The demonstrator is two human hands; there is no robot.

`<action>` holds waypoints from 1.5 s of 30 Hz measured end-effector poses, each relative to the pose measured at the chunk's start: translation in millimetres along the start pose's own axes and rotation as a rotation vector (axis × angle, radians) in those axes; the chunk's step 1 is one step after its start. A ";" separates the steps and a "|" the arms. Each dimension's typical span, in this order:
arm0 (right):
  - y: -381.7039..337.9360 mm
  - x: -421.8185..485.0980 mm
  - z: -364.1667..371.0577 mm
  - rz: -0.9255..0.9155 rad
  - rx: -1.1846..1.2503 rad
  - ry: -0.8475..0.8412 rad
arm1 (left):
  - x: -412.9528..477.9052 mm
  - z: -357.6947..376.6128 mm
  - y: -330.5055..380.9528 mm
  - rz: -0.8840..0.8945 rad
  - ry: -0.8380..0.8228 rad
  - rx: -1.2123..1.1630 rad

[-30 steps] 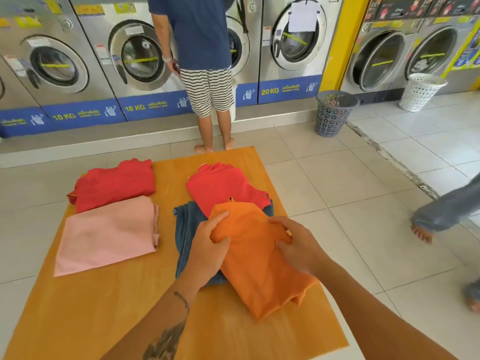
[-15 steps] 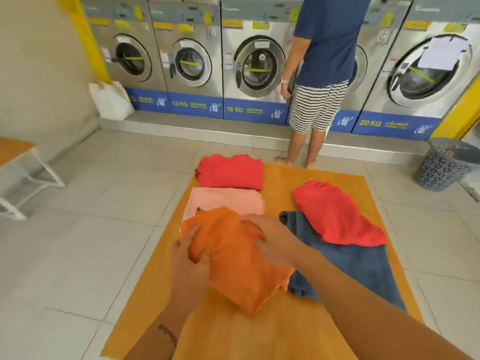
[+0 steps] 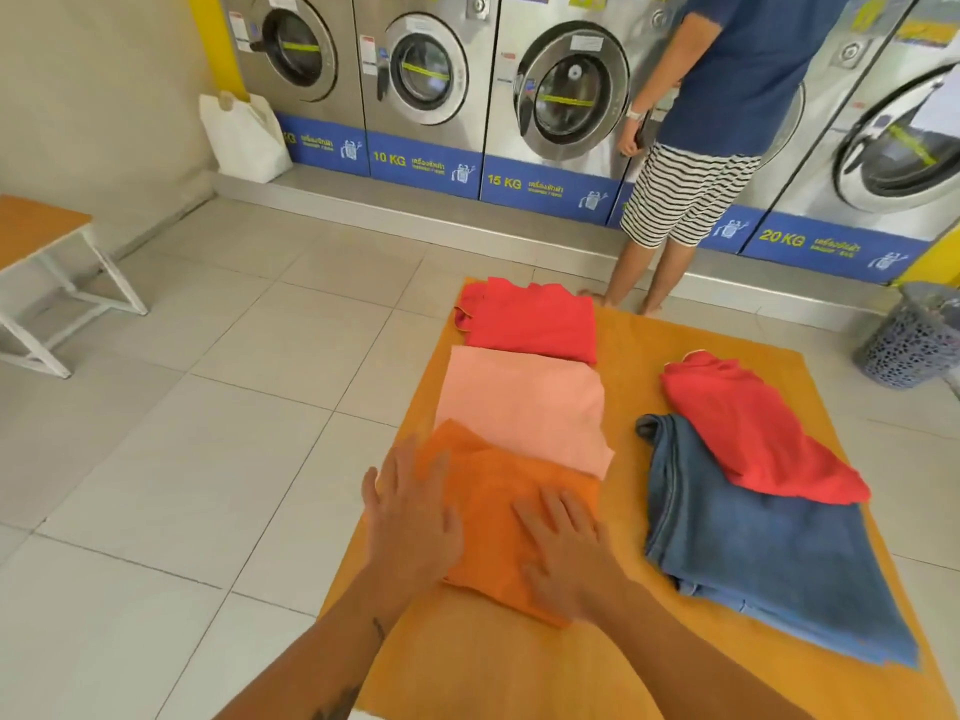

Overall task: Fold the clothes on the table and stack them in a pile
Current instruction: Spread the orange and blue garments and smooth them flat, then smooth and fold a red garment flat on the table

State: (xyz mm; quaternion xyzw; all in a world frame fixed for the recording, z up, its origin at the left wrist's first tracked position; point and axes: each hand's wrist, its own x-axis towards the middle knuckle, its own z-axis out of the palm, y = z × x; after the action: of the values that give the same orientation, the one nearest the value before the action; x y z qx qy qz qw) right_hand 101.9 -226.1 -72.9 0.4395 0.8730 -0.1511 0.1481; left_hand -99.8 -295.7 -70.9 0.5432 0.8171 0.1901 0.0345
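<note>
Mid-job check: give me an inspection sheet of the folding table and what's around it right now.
Surface: orange table, partly covered.
Job's things: folded orange garment overlapping folded pink garment; folded red garment beyond; unfolded red shirt lying on blue jeans.
Clutter: nothing seen.
Grippers: left hand and right hand flat, pressing the orange garment.
Cables: nothing seen.
Surroundings: washing machines, a standing person, grey basket, bench, white bag.

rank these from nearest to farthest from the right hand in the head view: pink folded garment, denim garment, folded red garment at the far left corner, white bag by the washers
From the right hand:
1. pink folded garment, just beyond it; denim garment, to its right. Too close to call.
2. folded red garment, far left of the table.
3. white bag, on the floor by the washers.
</note>
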 end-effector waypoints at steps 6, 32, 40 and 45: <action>14.8 5.3 2.0 0.024 -0.017 -0.060 | -1.0 29.5 -23.2 0.289 -0.289 0.122; 195.2 -48.6 -67.5 0.464 0.912 0.486 | 80.3 17.6 191.2 0.278 -0.184 -0.362; 285.9 -51.0 -63.3 0.717 1.375 0.542 | 85.0 85.9 292.3 0.456 -0.375 -0.232; 300.7 -26.9 -80.0 0.730 1.781 0.665 | 80.3 121.5 319.3 0.464 -0.364 -0.046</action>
State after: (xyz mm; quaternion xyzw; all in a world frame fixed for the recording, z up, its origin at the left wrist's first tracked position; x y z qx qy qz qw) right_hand 351.4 -43.2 -29.8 0.6493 0.2528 -0.5619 -0.4458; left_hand 178.7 -82.4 -60.1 0.7396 0.6470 0.1108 0.1486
